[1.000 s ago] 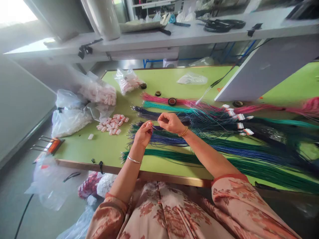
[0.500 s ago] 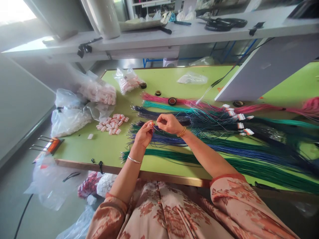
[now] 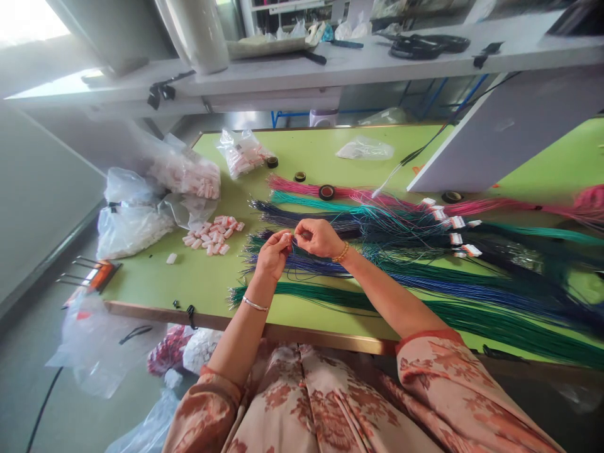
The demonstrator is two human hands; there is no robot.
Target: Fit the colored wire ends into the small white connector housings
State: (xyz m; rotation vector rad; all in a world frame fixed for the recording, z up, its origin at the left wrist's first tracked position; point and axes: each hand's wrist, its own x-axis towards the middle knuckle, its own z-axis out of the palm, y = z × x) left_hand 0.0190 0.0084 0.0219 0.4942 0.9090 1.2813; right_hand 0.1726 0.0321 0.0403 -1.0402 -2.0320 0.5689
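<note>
My left hand (image 3: 272, 258), a silver bangle at its wrist, pinches a small white connector housing (image 3: 287, 236) that the fingers mostly cover. Close by on its right, my right hand (image 3: 323, 239) has thumb and forefinger pressed together at the connector's end. A thin wire appears to be in that pinch, though its tip is too small to see. Both hands hover over bundles of dark blue wires (image 3: 302, 221), blue wires (image 3: 325, 267) and green wires (image 3: 302, 290). To the left lies a pile of loose white-and-orange connectors (image 3: 213, 235).
Plastic bags of connectors (image 3: 134, 223) fill the table's left side. Black tape rolls (image 3: 326, 192) sit by the pink wires (image 3: 292, 185). Wired connectors (image 3: 457, 223) lie at right. An orange stand with metal prongs (image 3: 101, 277) projects at the left edge. A shelf (image 3: 264, 78) spans the back.
My right hand has moved slightly left, closing the gap to my left hand. The connector's orange side, visible before, is now hidden. The things on the table have stayed put.
</note>
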